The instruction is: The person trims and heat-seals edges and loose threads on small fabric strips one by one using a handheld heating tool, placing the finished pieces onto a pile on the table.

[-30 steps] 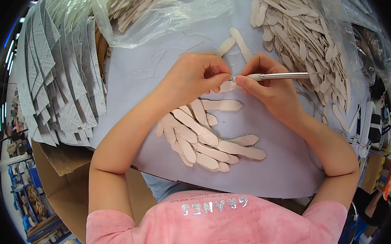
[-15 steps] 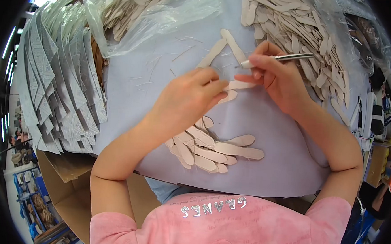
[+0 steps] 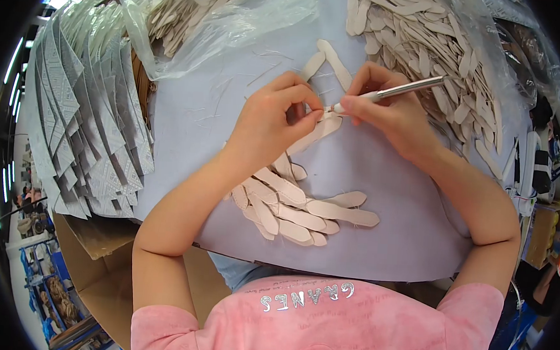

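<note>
Left hand (image 3: 273, 114), finger and thumb pinched on a flat, blunt-ended pale strip (image 3: 320, 132) over the table (image 3: 381, 180); right hand (image 3: 394, 112), closed about a slim metallic pen-like tool (image 3: 408, 87); crinkled clear plastic (image 3: 236, 43) beside heaped strips (image 3: 184, 11)

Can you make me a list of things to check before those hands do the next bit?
1. Pen-like tool held: ok, the right hand has it.
2. Pale strip held: ok, the left hand seems to pinch it.
3. Fingers well away from the tool's tip: not ok, they're very close.
4. Nearer strip pile clear of the tool: ok.
5. Loose threads tidied: not ok, some lie around.
6. Strip's end neat: cannot tell, too small.
</note>
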Demonstrator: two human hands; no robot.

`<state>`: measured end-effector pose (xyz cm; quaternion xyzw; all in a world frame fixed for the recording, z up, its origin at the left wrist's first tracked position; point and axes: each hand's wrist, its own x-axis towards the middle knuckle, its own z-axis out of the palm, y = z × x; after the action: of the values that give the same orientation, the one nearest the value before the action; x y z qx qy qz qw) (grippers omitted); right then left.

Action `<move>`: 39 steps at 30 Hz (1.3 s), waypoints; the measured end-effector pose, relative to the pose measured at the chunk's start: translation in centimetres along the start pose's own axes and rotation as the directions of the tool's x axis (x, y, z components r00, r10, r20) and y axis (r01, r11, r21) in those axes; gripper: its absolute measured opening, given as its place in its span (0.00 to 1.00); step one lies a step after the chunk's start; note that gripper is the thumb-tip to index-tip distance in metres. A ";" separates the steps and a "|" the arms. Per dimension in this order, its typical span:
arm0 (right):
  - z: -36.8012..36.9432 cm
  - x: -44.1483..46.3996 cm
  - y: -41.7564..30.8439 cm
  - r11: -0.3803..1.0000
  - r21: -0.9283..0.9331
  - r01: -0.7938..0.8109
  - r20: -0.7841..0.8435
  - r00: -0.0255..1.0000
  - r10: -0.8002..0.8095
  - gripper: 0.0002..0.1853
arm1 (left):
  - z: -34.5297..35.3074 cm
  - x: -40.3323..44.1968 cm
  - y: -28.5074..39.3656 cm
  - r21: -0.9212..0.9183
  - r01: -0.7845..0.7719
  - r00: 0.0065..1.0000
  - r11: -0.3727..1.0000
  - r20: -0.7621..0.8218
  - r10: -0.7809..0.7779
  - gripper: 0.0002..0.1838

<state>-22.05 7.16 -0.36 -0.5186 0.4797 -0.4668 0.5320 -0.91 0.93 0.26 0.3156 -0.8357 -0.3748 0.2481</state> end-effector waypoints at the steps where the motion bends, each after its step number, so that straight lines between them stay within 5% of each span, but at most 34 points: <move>1: 0.1 0.0 0.1 1.000 0.000 -0.002 0.003 1.000 0.002 0.07 | -0.1 0.1 0.0 -0.001 0.003 1.000 1.000 -0.002 -0.003 0.03; 4: 0.8 -0.4 0.4 0.992 -0.119 0.045 0.015 0.999 -0.044 0.08 | -0.5 0.2 -0.2 -0.038 0.084 0.995 0.996 0.053 -0.082 0.05; 17: 1.0 -0.3 0.6 0.994 -0.085 0.066 -0.005 0.998 -0.067 0.07 | -1.1 0.4 -0.4 -0.058 0.087 0.996 0.995 0.030 -0.085 0.07; 20: 0.5 -0.3 0.3 0.997 0.052 0.050 -0.133 0.990 -0.042 0.06 | -2.4 -0.3 1.8 0.212 -0.107 0.993 0.971 0.078 0.093 0.10; 25: 0.1 -0.5 -0.1 0.945 0.321 0.062 -0.053 0.997 -0.047 0.06 | -1.3 -2.2 2.2 0.446 -0.303 0.947 0.842 0.239 0.214 0.10; 28: 0.4 -0.9 -0.3 0.999 0.043 -0.015 0.154 0.988 0.008 0.07 | -1.3 -2.0 1.7 0.342 -0.210 0.970 0.916 0.194 0.150 0.07; 32: 1.2 -1.2 -0.7 0.995 -0.085 -0.051 0.136 0.989 0.063 0.07 | -1.5 -1.5 1.2 0.285 -0.238 0.954 0.929 0.251 0.167 0.07; 39: 1.4 -1.1 0.1 0.996 -0.086 -0.002 0.166 0.986 0.016 0.07 | -1.7 -0.9 0.5 0.187 -0.178 0.947 0.966 0.298 0.117 0.08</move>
<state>-20.82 8.39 -0.38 -0.5758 0.4555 -0.3984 0.5498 0.68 1.05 1.52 0.2193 -0.9190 -0.3055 0.1181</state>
